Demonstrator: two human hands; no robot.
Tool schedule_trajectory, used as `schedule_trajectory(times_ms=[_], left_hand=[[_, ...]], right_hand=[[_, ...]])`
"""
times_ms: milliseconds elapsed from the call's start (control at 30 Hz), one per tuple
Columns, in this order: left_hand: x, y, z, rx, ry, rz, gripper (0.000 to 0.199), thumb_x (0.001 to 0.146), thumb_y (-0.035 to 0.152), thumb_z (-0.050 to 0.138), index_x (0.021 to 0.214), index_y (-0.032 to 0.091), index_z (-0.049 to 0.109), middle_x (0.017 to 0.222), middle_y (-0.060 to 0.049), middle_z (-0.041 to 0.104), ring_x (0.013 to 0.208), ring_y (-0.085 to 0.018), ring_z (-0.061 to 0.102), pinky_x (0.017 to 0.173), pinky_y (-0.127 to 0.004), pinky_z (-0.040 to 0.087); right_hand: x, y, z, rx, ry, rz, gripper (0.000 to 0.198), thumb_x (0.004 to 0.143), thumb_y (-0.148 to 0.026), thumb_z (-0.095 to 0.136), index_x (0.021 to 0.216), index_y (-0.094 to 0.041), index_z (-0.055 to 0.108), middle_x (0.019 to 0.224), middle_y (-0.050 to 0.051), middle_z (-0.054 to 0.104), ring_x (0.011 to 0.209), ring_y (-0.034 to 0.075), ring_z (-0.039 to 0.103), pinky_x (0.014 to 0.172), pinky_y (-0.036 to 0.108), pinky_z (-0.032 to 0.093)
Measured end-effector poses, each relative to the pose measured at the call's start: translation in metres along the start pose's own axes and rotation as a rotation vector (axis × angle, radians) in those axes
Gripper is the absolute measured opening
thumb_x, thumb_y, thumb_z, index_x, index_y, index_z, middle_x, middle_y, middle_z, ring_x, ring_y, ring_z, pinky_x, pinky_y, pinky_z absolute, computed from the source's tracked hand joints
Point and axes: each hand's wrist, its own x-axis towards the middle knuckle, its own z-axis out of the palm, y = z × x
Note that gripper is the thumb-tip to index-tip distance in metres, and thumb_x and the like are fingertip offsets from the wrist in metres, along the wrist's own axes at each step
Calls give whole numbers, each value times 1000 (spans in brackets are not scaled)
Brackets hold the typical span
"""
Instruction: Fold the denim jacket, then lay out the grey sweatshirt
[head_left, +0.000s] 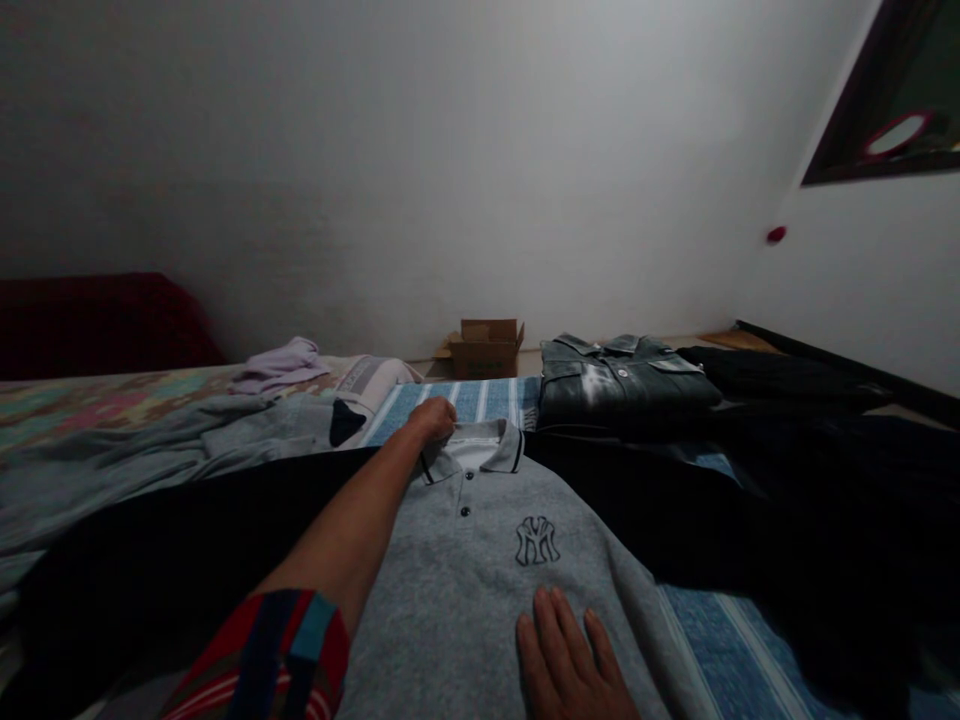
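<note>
A grey polo shirt (457,590) with black sleeves lies spread out, front side up, its collar pointing away from me. It has two dark buttons and a black outlined emblem on the chest. My left hand (433,420) reaches to the left side of the collar (504,448), with its fingers closed on the collar's edge; the fingertips are partly hidden. Flat on the chest below the emblem rests my right hand (566,655), fingers stretched out and holding nothing. Each black sleeve (202,530) extends out to its side.
Beneath lies a blue striped cloth (487,400). A folded dark denim jacket (622,378) sits behind the right sleeve, with dark clothes (780,378) beside it. Grey clothing (255,430) and a lilac garment (277,365) lie left. An open cardboard box (484,352) stands by the wall.
</note>
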Motion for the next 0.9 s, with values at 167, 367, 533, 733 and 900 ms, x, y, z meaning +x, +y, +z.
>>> schedule_trajectory(times_ms=[167, 367, 533, 733, 900], left_hand=[[-3, 6, 4, 119, 70, -14, 18, 87, 28, 59, 99, 16, 66, 111, -8, 64, 109, -24, 57, 90, -39, 46], [1, 9, 14, 200, 101, -43, 26, 90, 33, 56, 110, 17, 59, 116, -7, 59, 103, -21, 58, 88, -43, 48], [3, 10, 19, 230, 106, -54, 29, 89, 33, 57, 115, 18, 56, 117, -8, 58, 102, -21, 58, 84, -41, 50], [2, 12, 20, 219, 108, -68, 30, 89, 33, 57, 115, 18, 56, 117, -8, 57, 101, -21, 58, 84, -41, 50], [2, 9, 18, 136, 86, -61, 26, 89, 34, 57, 109, 17, 59, 114, -7, 60, 101, -21, 59, 86, -42, 49]], right_hand=[[-1, -10, -1, 81, -95, 174, 40, 95, -23, 35, 131, -25, 51, 135, 6, 51, 123, 27, 48, 93, 44, 47], [-1, -21, 5, 129, -122, 211, 41, 96, -25, 30, 129, -27, 53, 134, 6, 51, 123, 29, 47, 96, 50, 45], [2, -28, 6, 126, -133, 290, 40, 95, -23, 31, 126, -26, 57, 133, 5, 52, 125, 29, 45, 98, 50, 43], [5, -21, -7, 134, -146, 257, 38, 95, -25, 35, 128, -26, 54, 135, 5, 49, 126, 28, 43, 98, 49, 43], [5, -18, -12, 142, -155, 219, 38, 94, -26, 38, 129, -25, 53, 136, 6, 47, 125, 29, 44, 97, 48, 45]])
